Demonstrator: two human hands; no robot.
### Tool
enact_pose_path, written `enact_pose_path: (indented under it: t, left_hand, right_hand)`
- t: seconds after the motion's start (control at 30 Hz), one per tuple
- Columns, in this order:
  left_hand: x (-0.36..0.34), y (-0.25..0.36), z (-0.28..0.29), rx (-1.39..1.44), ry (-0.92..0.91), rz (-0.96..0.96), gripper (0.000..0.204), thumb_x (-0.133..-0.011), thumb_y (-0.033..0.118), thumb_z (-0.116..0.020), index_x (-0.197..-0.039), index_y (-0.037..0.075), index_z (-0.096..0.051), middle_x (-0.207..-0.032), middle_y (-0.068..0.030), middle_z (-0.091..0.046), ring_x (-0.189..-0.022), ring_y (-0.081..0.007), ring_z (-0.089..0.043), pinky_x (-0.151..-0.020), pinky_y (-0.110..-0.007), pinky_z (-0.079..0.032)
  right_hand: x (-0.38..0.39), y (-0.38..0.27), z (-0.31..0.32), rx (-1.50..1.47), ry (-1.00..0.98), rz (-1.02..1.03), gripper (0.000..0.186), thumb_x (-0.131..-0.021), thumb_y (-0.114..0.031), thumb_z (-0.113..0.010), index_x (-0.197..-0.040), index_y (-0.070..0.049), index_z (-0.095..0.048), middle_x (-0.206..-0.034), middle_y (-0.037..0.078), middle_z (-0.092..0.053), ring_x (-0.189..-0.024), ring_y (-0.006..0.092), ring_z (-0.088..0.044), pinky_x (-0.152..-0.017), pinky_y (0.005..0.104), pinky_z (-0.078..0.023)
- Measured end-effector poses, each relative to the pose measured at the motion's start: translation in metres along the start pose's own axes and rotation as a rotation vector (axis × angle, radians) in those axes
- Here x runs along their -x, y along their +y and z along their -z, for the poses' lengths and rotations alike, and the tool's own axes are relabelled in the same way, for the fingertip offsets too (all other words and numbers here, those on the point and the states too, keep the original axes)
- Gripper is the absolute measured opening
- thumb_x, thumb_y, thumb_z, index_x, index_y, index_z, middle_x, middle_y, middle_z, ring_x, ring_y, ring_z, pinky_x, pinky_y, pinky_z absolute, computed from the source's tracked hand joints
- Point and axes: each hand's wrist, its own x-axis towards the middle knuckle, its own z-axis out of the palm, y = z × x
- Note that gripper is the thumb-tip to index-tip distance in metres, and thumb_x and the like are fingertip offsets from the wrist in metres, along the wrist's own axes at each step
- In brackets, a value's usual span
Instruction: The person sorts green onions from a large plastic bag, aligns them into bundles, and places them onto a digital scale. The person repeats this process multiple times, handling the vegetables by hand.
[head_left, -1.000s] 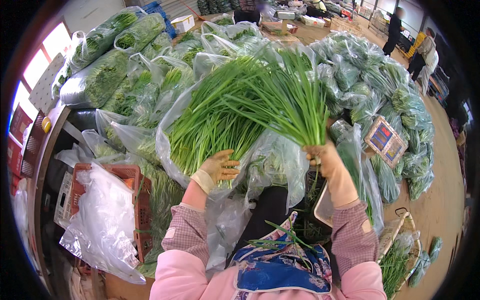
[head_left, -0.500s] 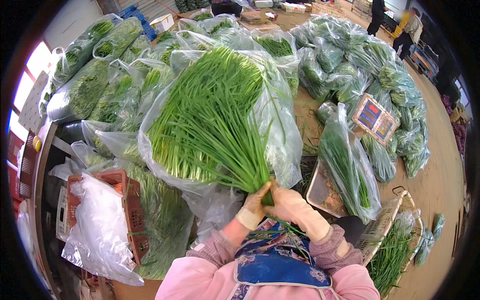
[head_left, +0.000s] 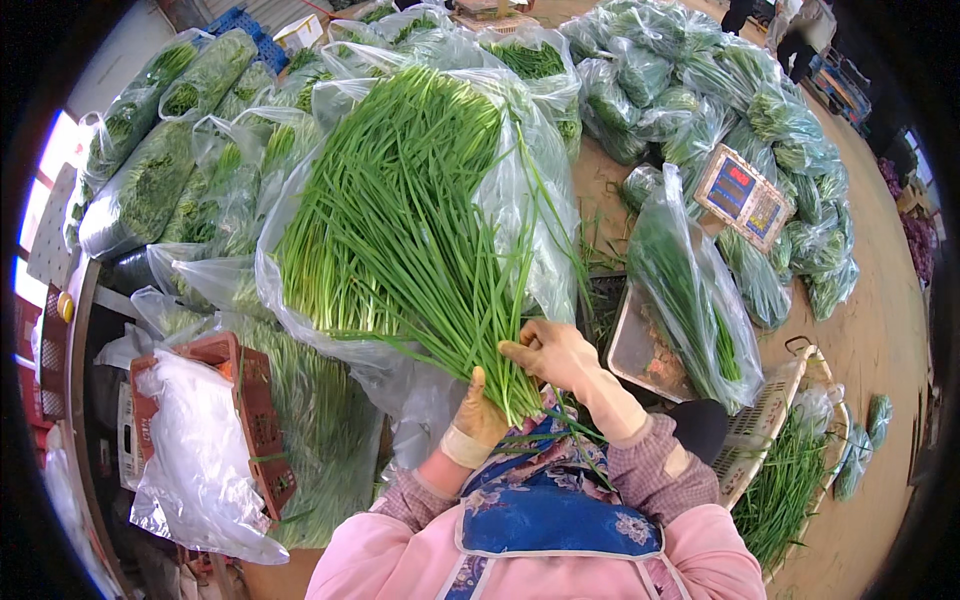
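Note:
A loose bunch of green chives stretches from a big open clear plastic bag down to my hands in front of my apron. My left hand, gloved, cups the near end of the bunch from the left, its thumb raised and its fingers partly hidden beneath the stalks. At the right side of that same end, my gloved right hand has its fingers curled, thumb and forefinger pinching some of the leaves. A few loose blades hang over the apron.
On the left, clear plastic bags lie over a red crate. To the right are a metal scale tray bearing a bagged bunch, a scale display and a basket of greens. Bagged greens are heaped behind.
My hands have moved apart from a tight grip together round the bunch. Its near end has spread looser, and my right hand has shifted up to the leaves' right edge.

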Motion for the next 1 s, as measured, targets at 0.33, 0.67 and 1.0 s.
enact_pose_path:
  t: [0.33,0.67,1.0]
  left_hand:
    - [-0.005,0.004,0.013,0.041,0.155,0.070,0.047,-0.082,0.034,-0.061,-0.117,0.006,-0.050,-0.111,-0.0102,-0.058,-0.084,-0.0197,-0.061,-0.074,-0.034,-0.052]
    - [0.002,0.017,0.023,0.040,0.022,0.046,0.069,-0.081,0.048,-0.056,-0.131,0.005,-0.035,-0.131,-0.0151,-0.042,-0.115,-0.0290,-0.047,-0.093,-0.044,-0.042]
    - [0.001,0.018,0.011,-0.002,0.035,-0.171,0.068,-0.081,0.057,-0.047,-0.133,0.014,-0.034,-0.135,-0.0092,-0.037,-0.123,-0.0267,-0.038,-0.103,-0.045,-0.030]
  right_hand:
    - [0.020,0.026,-0.004,-0.966,-0.073,0.082,0.014,-0.084,-0.020,-0.059,-0.084,-0.006,-0.055,-0.074,0.004,-0.063,-0.048,0.0031,-0.042,-0.041,0.0177,-0.029]
    - [0.038,0.068,0.000,0.205,-0.130,0.082,0.034,-0.082,-0.036,-0.055,-0.103,-0.010,-0.060,-0.082,0.013,-0.064,-0.070,0.0255,-0.062,-0.064,0.0349,-0.048]
    - [-0.017,-0.020,-0.014,0.117,0.035,0.598,0.023,-0.079,-0.021,-0.055,-0.098,-0.008,-0.058,-0.079,0.014,-0.060,-0.075,0.0337,-0.057,-0.067,0.0393,-0.047]
